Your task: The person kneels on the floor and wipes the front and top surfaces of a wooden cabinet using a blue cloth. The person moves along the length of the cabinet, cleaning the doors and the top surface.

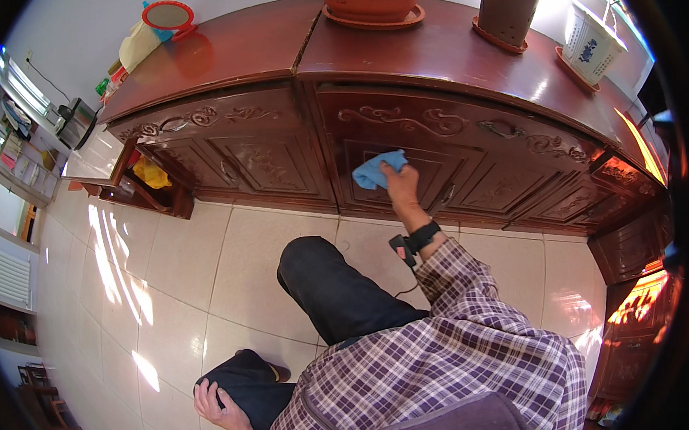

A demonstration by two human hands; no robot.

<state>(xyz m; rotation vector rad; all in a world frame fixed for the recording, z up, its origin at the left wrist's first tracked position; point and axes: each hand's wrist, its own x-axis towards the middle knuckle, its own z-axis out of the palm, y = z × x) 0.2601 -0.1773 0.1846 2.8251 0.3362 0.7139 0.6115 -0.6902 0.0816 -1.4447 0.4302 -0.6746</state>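
Observation:
My right hand (401,179) presses a folded blue cloth (368,172) against a carved panel on a dark red wooden cabinet door (465,163), left of a metal handle (448,194). A dark strap with a small device (413,243) sits on my right wrist. Low at the left, my left hand (218,409) rests on my dark-trousered knee (244,384) with fingers apart and nothing held.
The cabinet top (252,42) carries potted planters (370,2), a red mirror (167,17) and small items. At the left, an open compartment (179,203) holds yellow cloth (152,176). Tiled floor (163,284) lies below; more dark red furniture (623,253) stands at the right.

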